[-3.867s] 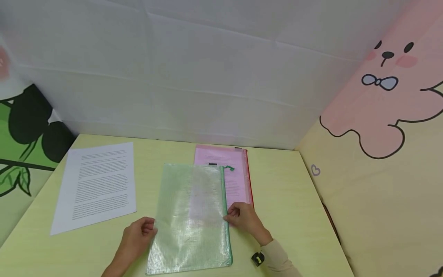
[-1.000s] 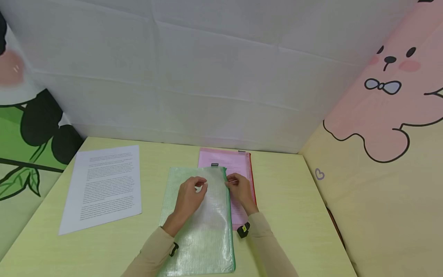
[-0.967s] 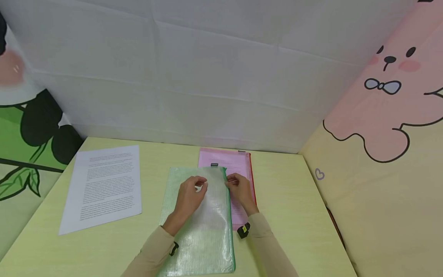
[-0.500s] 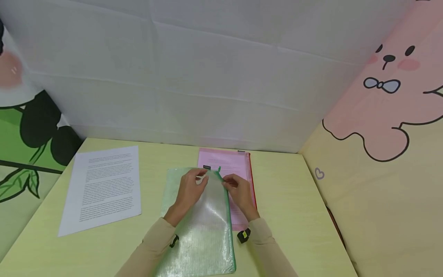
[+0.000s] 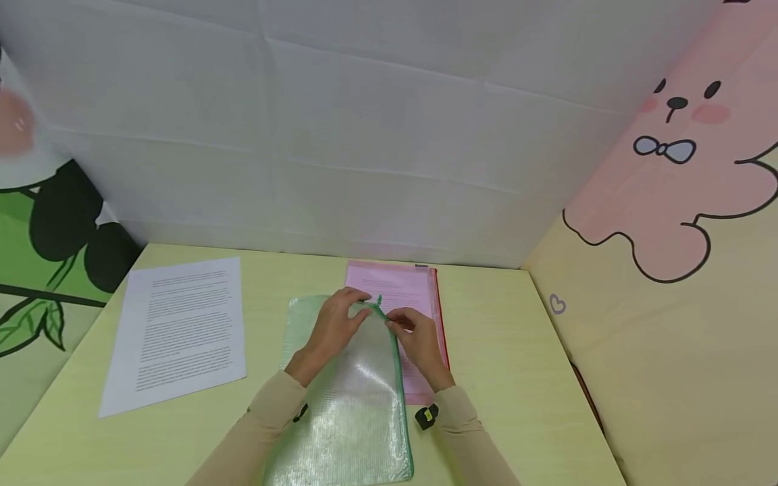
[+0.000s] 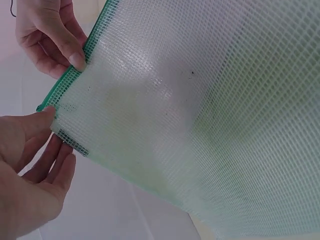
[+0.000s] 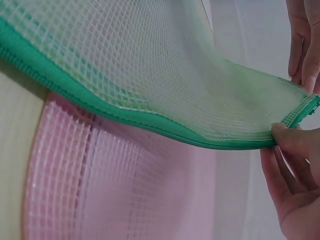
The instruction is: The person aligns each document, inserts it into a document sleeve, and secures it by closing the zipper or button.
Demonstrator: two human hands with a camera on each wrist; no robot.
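Note:
A translucent green mesh zipper pouch lies at the front middle, its far right corner lifted and bent. My left hand pinches the pouch's top corner by the dark label, thumb on one face and fingers on the other. My right hand pinches the green zipper edge a little further down from that corner. A green zipper pull sticks up between the two hands. Beneath and behind lies a pink mesh pouch with a red zipper, partly covered by the green one.
A printed sheet of paper lies on the left of the pale yellow table. A white wall covering rises behind the table, and a wall with a pink bear drawing stands on the right.
Both hands have come from the sides of the green pouch to its top corner. Over the last second that corner has been lifted and bent to the left, the left hand now pinching it.

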